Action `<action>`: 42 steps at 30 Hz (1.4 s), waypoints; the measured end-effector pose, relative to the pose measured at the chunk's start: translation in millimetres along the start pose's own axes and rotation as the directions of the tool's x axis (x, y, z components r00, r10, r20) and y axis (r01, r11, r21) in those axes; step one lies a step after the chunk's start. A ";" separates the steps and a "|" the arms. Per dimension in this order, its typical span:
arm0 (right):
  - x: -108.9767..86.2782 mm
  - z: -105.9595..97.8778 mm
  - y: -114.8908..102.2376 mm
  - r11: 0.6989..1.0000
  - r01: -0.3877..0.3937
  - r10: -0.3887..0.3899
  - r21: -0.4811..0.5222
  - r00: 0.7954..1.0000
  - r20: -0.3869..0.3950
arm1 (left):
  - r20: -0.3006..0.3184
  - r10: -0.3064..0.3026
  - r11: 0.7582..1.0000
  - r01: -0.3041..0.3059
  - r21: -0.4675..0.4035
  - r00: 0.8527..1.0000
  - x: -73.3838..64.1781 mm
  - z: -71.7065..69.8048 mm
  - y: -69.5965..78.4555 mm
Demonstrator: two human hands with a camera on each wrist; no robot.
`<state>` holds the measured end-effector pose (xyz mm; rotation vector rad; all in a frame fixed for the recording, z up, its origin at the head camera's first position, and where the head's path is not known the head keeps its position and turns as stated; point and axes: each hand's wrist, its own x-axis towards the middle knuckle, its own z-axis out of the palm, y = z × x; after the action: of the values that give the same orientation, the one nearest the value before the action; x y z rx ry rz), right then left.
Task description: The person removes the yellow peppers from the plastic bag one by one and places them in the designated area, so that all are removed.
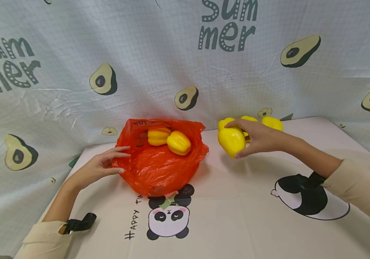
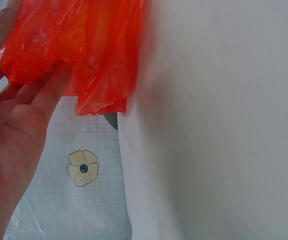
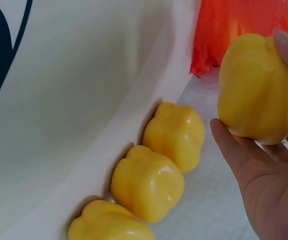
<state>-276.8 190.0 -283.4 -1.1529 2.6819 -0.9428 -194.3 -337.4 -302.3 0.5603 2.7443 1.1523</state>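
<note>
My right hand (image 1: 260, 137) grips a yellow bell pepper (image 1: 231, 141) between thumb and fingers, raised over the back of the table. In the right wrist view this pepper (image 3: 257, 90) is large and glossy, with the fingers around its far side. A red plastic bag (image 1: 160, 172) stands with its mouth spread wide, and two yellow bell peppers (image 1: 179, 142) lie inside. At the bag's left side, my left hand (image 1: 95, 167) has its fingers extended and spread against the plastic. The left wrist view shows those fingers under crinkled red film (image 2: 104, 75).
Three more yellow bell peppers (image 3: 147, 184) sit in a row along the table's back edge, partly behind my right hand in the head view. A pale tablecloth with panda prints (image 1: 168, 219) covers the table. Behind hangs a curtain (image 1: 152, 64) printed with avocados.
</note>
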 end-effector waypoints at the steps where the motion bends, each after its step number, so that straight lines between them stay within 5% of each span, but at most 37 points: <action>1: 0.0 1.5 0.9 1.000 -0.002 0.002 0.003 1.000 0.001 | 0.000 0.000 1.000 0.000 -0.001 1.000 0.2 0.1 0.0; 27: -4.3 20.4 15.5 0.995 -0.069 0.073 -0.066 0.996 0.060 | -0.014 -0.003 1.000 0.003 -0.001 1.000 -2.6 2.3 -1.5; 42: -7.0 20.3 20.2 0.998 -0.055 0.056 -0.019 0.996 0.066 | -0.010 -0.008 1.000 0.008 -0.008 1.000 0.1 3.3 -2.2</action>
<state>-278.6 195.2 -312.4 -1.0862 2.6597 -0.8591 -194.2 -336.6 -306.1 0.5442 2.7464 1.1666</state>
